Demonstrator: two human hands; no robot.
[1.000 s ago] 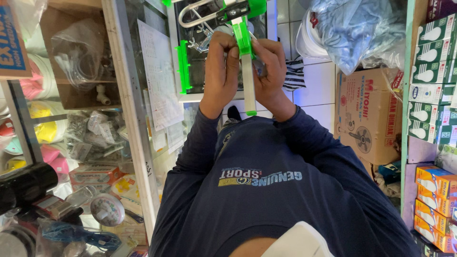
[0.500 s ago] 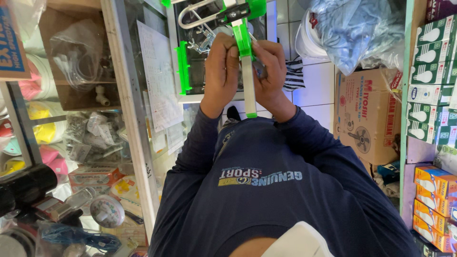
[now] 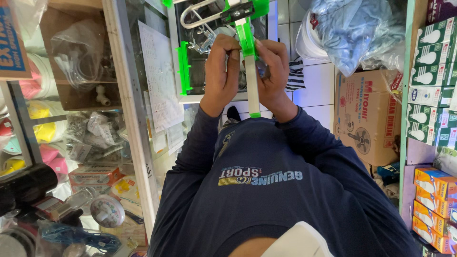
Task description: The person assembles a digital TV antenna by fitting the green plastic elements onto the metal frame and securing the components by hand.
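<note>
Green-and-white plastic bar (image 3: 251,71), upright at chest height, clamped between left hand (image 3: 223,71) and right hand (image 3: 272,71), fingers closed round its middle. Likely risk: slipping or snapping if squeezed unevenly, dropping onto metal hooks in green-edged tray (image 3: 183,66) beyond. Around: glass counter (image 3: 128,119), cardboard box (image 3: 366,114), shelved bulb cartons (image 3: 428,71).
</note>
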